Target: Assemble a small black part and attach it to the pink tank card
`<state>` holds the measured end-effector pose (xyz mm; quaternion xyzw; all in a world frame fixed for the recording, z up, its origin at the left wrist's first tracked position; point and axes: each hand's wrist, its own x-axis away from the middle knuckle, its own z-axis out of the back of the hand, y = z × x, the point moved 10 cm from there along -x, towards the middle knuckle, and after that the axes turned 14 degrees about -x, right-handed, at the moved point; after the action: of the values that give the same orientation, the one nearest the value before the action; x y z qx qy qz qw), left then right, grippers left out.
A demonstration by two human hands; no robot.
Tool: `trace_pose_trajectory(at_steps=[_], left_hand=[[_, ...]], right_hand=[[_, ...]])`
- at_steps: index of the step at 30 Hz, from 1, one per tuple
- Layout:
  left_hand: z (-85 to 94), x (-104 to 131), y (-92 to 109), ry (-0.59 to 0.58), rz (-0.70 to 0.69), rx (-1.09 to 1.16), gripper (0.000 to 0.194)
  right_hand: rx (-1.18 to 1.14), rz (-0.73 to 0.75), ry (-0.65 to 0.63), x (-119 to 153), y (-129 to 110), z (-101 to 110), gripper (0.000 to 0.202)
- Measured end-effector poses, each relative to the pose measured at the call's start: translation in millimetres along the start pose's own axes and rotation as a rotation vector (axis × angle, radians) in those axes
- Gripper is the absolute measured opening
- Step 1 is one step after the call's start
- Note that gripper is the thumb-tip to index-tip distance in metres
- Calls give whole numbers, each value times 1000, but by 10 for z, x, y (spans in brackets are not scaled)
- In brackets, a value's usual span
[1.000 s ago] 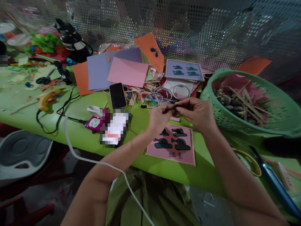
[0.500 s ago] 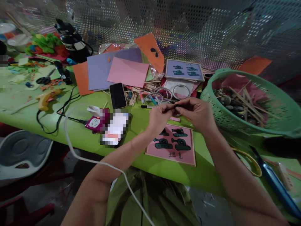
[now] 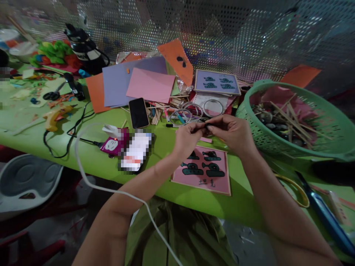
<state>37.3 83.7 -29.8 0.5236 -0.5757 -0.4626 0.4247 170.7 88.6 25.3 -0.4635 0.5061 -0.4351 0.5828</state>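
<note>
My left hand (image 3: 188,137) and my right hand (image 3: 230,133) meet above the green table, fingertips pinched together on a small dark piece (image 3: 206,125). Fingers cover most of that piece, so its kind cannot be made out. Just below them lies a pink card (image 3: 219,184) with a pale stick border, bearing several dark green tank shapes and two written characters. A narrow pink paper strip (image 3: 205,140) rests between the hands and the card. Behind the fingers are clear round rings (image 3: 213,108) and a black-capped marker (image 3: 172,125).
At right stands a green basket (image 3: 249,111) holding stones and sticks, with yellow tape (image 3: 301,192) and a blue cutter (image 3: 327,218) nearer. Leftward are two phones, one black (image 3: 138,112), a purple power socket (image 3: 112,145) and a yellow glue gun (image 3: 57,117). A white cable (image 3: 116,191) crosses my left arm.
</note>
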Motion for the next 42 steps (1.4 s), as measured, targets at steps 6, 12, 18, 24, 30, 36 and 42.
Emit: trace_pose_trajectory(at_steps=[6, 12, 18, 24, 30, 36, 42], left_hand=[[2, -9, -32, 3, -6, -8, 10], [4, 13, -1, 5, -19, -33, 8], [20, 15, -2, 15, -5, -35, 7], [4, 20, 6, 2, 4, -44, 11], [6, 27, 29, 8, -18, -68, 5], [33, 25, 25, 29, -16, -85, 8], [52, 1, 11, 40, -6, -51, 7]], right_hand=[[48, 19, -15, 3, -2, 10, 15], [93, 36, 14, 18, -7, 22, 13], [43, 18, 8, 4, 8, 13, 13], [13, -6, -30, 5, 22, -2, 16], [-18, 6, 15, 11, -9, -13, 16], [-52, -22, 33, -1, -14, -17, 14], [-117, -54, -20, -14, 12, -33, 18]])
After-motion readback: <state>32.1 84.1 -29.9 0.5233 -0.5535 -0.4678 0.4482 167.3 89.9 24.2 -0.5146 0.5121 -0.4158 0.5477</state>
